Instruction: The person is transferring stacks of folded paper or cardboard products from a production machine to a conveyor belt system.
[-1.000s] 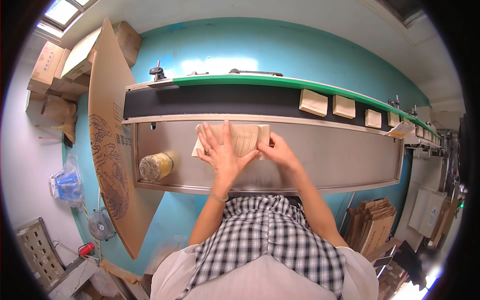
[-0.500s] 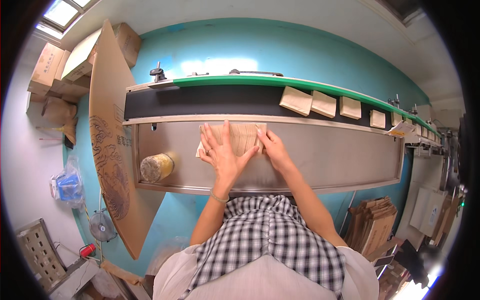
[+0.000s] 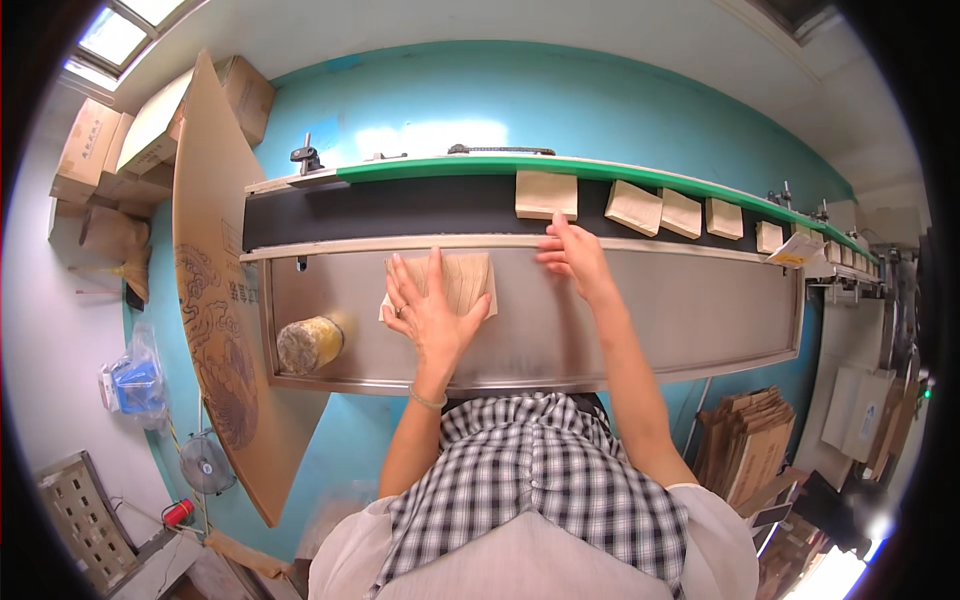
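On the metal tray lies a stack of thin beige paper pieces [image 3: 468, 275], standing on edge side by side. My left hand [image 3: 430, 315] rests on it with fingers spread across the left part and the thumb by its right end. Up and to the right, my right hand [image 3: 580, 262] hovers at the near rail of the black conveyor belt [image 3: 400, 205], fingers loosely apart and nothing visible in them. Just beyond its fingertips a beige paper bundle [image 3: 546, 192] lies on the belt; whether they touch is hard to tell. Further bundles [image 3: 633, 207] sit in a row to the right.
A yellowish cylinder [image 3: 310, 345] lies at the left of the metal tray [image 3: 650, 320]. Close by stands a large cardboard sheet [image 3: 225, 300]. A green guard [image 3: 440, 168] runs along the belt's far side. Flattened cartons [image 3: 745, 445] lean at the lower right.
My right hand has left the stack and moved up to the belt, where another bundle now lies. The stack is narrower and slightly left. Bundles on the belt have shifted right.
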`<state>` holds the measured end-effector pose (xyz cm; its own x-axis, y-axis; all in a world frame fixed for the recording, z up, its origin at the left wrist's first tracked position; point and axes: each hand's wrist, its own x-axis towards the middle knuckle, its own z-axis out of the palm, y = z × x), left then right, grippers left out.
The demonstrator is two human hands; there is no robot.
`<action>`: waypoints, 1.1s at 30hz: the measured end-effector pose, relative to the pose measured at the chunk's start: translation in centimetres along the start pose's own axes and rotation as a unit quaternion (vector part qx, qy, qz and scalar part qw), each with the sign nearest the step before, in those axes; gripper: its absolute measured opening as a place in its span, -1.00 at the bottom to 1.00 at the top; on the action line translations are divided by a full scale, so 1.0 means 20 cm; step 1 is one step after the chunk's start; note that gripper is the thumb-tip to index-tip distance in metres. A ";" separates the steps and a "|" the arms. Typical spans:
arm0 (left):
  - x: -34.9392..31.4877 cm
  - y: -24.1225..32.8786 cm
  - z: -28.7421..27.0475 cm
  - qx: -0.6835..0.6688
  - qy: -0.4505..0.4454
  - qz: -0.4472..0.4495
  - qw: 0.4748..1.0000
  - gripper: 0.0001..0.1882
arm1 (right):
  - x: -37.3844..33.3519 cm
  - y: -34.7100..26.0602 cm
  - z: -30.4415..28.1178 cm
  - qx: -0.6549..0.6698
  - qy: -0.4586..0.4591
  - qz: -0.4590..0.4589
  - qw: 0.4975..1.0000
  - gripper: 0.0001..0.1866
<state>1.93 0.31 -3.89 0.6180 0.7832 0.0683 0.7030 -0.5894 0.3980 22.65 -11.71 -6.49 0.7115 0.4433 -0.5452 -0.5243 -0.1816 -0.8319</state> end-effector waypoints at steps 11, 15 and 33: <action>0.01 0.04 0.02 0.019 0.004 0.016 1.000 0.04 | 0.28 -0.08 -0.47 -0.576 0.365 -0.297 0.668 -0.37; 0.00 0.03 0.03 0.026 0.011 0.019 0.999 0.05 | 0.31 -0.09 -0.45 -0.697 0.356 -0.176 0.597 -0.47; 0.00 0.07 0.04 0.024 0.005 0.053 0.998 0.00 | -0.04 -0.07 -0.47 -0.448 0.312 -0.375 0.749 -0.57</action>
<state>3.24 -0.69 -3.96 0.6856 0.7185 0.1173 0.6506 -0.6770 0.3442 27.24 -20.03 -5.91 0.8752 0.2703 0.4011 0.4587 -0.7269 -0.5111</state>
